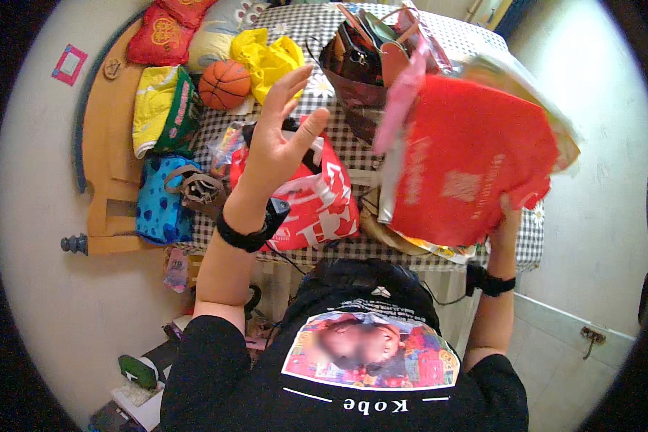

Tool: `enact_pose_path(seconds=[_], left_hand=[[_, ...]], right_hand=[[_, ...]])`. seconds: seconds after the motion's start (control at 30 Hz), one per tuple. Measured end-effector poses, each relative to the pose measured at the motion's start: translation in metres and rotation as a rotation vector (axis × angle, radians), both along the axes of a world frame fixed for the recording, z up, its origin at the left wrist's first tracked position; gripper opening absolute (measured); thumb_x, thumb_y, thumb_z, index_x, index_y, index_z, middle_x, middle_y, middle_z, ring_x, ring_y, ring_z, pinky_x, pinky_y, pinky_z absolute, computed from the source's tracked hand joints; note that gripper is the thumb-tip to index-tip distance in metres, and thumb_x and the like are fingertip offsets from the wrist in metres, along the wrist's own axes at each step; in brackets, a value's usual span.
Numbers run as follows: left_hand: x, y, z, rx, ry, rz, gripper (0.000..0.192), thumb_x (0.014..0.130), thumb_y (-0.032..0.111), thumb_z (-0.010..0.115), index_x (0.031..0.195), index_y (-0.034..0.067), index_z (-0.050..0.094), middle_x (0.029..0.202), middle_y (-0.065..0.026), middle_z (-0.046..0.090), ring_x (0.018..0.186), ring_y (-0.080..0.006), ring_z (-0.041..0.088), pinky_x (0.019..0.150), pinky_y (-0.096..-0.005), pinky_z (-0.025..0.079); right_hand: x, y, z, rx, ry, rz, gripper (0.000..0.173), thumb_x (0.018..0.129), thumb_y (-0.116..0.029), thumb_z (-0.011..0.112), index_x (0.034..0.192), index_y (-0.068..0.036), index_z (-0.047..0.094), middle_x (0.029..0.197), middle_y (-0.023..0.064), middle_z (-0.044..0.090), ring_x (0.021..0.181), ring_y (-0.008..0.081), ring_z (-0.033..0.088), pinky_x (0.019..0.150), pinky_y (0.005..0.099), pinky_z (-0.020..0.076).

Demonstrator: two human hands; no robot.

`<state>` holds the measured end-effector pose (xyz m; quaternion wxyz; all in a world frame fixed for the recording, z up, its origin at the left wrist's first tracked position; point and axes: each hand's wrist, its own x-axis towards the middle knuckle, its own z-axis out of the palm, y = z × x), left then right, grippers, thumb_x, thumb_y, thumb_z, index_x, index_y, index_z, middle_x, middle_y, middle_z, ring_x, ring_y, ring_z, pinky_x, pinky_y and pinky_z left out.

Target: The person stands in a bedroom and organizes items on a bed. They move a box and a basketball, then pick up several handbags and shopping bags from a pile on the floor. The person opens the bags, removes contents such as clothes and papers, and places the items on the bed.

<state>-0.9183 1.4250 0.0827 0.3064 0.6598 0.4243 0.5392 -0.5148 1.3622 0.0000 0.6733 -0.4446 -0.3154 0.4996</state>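
My left hand (pixel 281 135) is raised with its fingers apart and holds nothing. Below it, a red and white plastic bag (pixel 324 210) sits on the black-and-white checked bedsheet (pixel 332 102), with some dark and clear things showing at its mouth. My right hand (pixel 505 218) grips the lower right edge of a flat red bag (pixel 470 156) that bears pale printing. This bag is lifted and slightly blurred, and it hides most of what lies beneath. A pink strip (pixel 402 102) hangs along its left side. Other bags, partly covered, show under its lower edge.
A dark bag (pixel 351 81) stuffed with smaller bags stands at the far side. Around my left hand are a basketball (pixel 224 84), a yellow plastic bag (pixel 267 56), a folded yellow-and-green cloth (pixel 162 110) and a blue spotted bundle (pixel 164 200). A wooden headboard (pixel 108 135) borders the left.
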Motion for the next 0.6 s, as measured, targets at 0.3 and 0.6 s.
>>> enact_pose_path(seconds=[0.3,0.6], left_hand=[[-0.091,-0.001,-0.240,-0.836,0.998,0.170,0.076,0.072,0.011,0.060,0.143,0.021,0.033,0.154,-0.0065,0.021,0.143,-0.0287,0.015,0.106,-0.0664,0.017],[-0.119,0.042,-0.211,-0.601,1.002,0.436,0.078,0.075,0.011,0.064,0.144,0.021,0.030,0.154,-0.0088,0.020,0.143,-0.0282,0.016,0.104,-0.0648,0.022]], right_hand=[[0.137,-0.027,-0.205,-0.967,0.160,0.046,0.058,0.081,-0.020,0.072,0.132,-0.010,0.044,0.118,0.0116,0.059,0.102,0.0268,0.061,0.081,0.0435,0.0546],[0.107,-0.010,-0.228,-1.130,-0.388,-0.197,0.078,0.069,-0.034,0.079,0.132,-0.004,0.044,0.131,0.0151,0.052,0.117,0.0332,0.051,0.096,0.0525,0.0397]])
